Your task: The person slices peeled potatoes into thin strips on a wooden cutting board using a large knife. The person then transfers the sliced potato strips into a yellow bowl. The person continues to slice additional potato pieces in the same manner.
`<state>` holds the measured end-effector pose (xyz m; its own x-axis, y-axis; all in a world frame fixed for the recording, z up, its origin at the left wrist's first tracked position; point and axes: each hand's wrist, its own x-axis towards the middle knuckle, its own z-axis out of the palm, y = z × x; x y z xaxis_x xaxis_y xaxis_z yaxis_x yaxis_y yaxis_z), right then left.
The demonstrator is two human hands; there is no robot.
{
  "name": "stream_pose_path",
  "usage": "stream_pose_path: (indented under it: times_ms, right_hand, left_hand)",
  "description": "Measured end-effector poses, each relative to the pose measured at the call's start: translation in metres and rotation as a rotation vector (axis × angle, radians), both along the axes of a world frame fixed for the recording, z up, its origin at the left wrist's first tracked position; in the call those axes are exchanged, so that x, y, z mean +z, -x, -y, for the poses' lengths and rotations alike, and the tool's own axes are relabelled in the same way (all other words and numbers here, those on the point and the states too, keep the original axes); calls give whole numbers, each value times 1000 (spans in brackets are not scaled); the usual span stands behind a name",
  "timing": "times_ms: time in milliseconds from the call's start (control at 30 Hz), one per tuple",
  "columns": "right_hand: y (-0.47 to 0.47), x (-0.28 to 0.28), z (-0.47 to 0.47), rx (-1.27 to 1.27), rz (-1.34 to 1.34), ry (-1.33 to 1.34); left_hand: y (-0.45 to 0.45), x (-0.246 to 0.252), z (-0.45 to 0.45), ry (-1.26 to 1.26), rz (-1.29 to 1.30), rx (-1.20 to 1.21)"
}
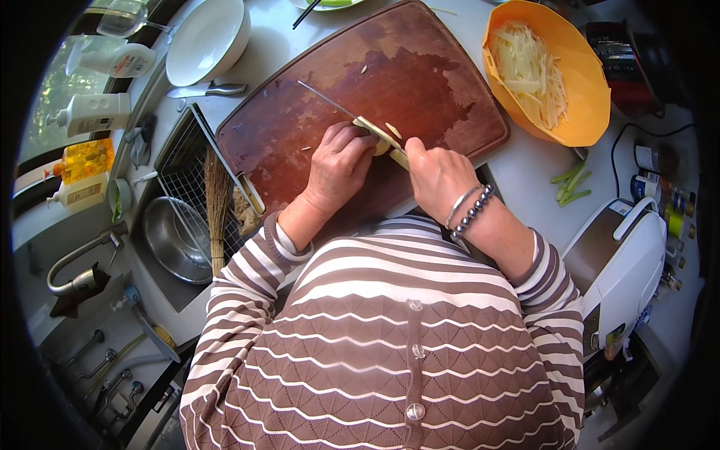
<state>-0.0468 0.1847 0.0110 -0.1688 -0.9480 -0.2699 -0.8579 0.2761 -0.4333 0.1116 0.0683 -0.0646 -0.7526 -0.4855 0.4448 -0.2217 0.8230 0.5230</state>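
Observation:
A wooden cutting board (388, 90) with a dark wet patch lies before me. My right hand (441, 171), a bracelet and beads at its wrist, grips a kitchen knife (332, 102). Its blade, seen nearly edge-on, points to the far left. My left hand (340, 163) has curled fingers pressed on a pale, peeled vegetable (382, 148), perhaps a potato, right against the blade. The fingers hide most of that piece. A pale slice (378, 130) lies along the blade, and a small loose slice (394, 130) rests just beyond it on the board.
An orange basin (585, 84) at the back right holds pale shreds (531, 73). Green stalks (571, 183) lie near a white rice cooker (624, 270). Leftward are a white bowl (205, 39), a second knife (208, 90), and a sink with a metal basin (174, 242) and a straw brush (216, 197).

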Motion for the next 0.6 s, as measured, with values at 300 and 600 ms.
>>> stream_pose_path:
  times_ms: [300,600]
  right_hand:
    - [14,-19,21,53,-22,94]
    - [37,-6,6,-64,18,189]
  left_hand:
    - [0,-2,1,16,-21,-11]
    - [9,98,4,-107,288,-238]
